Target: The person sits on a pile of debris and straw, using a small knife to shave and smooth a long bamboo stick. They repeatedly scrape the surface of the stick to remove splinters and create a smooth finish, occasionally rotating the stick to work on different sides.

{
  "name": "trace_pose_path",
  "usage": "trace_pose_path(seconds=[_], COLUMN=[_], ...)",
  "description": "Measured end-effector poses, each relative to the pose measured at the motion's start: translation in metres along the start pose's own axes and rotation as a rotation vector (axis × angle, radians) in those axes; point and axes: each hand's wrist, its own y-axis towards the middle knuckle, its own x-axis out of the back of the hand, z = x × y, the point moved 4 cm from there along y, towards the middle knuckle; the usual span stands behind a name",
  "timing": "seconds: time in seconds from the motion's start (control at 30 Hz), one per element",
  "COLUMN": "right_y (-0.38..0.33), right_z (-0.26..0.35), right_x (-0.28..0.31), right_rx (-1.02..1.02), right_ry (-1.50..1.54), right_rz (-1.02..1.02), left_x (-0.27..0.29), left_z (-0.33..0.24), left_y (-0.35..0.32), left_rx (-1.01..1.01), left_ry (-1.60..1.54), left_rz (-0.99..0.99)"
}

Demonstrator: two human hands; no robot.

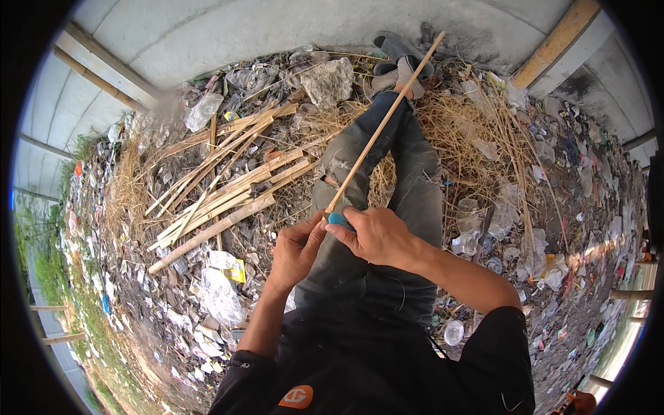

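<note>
A long, thin bamboo stick [382, 124] slants from my hands over my outstretched legs, its far end up near my shoes. My left hand [297, 250] pinches the stick's near end between thumb and fingers. Close against it, my right hand [379, 235] is closed round a blue-handled knife [339, 220]; the blade is mostly hidden at the stick's end. The two hands nearly touch, above my thighs in worn dark trousers [415, 180].
Split bamboo strips [235, 197] lie in a pile to the left. Dry straw [463, 138] covers the ground by my legs, amid scattered plastic litter [220, 294]. A stone lump [327, 81] sits before a grey wall [277, 31]; a bamboo post [557, 41] leans at the right.
</note>
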Motion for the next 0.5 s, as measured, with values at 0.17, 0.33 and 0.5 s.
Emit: trace_pose_path(seconds=[0.17, 0.33, 0.5], right_y=[0.011, -0.004, -0.034], right_z=[-0.017, -0.194, -0.183], right_x=[0.009, 0.166, 0.169], right_rx=[0.065, -0.529, -0.461], right_ry=[-0.150, 0.159, 0.113], right_rz=[-0.143, -0.888, -0.742], left_x=[0.005, 0.031, 0.027], left_z=[-0.006, 0.019, 0.035], left_y=[-0.005, -0.066, -0.062], left_rx=[0.115, 0.123, 0.258], left_ry=[0.082, 0.057, -0.196], left_rz=[-0.021, 0.169, 0.111])
